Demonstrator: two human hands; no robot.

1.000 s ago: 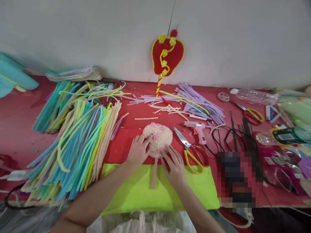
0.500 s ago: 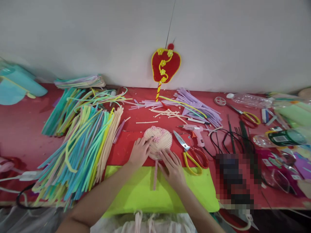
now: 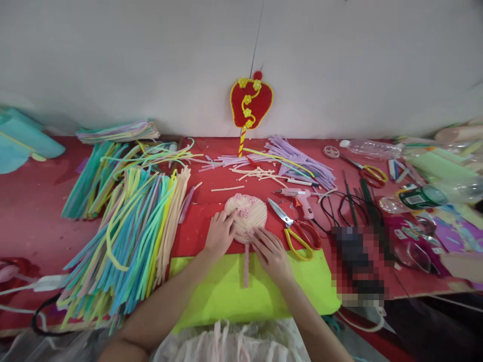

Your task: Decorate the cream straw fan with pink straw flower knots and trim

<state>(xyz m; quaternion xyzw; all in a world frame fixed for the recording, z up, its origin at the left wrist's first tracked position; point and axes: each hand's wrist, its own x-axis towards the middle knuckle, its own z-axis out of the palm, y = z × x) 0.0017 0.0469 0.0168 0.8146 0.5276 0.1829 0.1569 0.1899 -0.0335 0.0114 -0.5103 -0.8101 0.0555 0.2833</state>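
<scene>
A small cream fan [image 3: 247,213] with pink flowers and a pink handle lies flat on the red table, its handle reaching onto a lime-green sheet [image 3: 226,296]. My left hand [image 3: 219,234] rests on the fan's left edge, fingers stretched out and pressing down. On the fan's lower right, where the handle joins, lies my right hand [image 3: 272,253], its fingers also flat. Neither hand holds anything.
A big heap of pastel foam strips [image 3: 128,236] fills the left. Yellow-and-red scissors [image 3: 298,236] and a pink glue gun [image 3: 300,198] lie right of the fan. A red heart fan [image 3: 249,103] leans on the wall. Purple strips [image 3: 302,163], bottles and clutter sit at the right.
The view has drifted a little; both hands stay pressed on the fan, with the right hand shifting slightly along the handle joint.
</scene>
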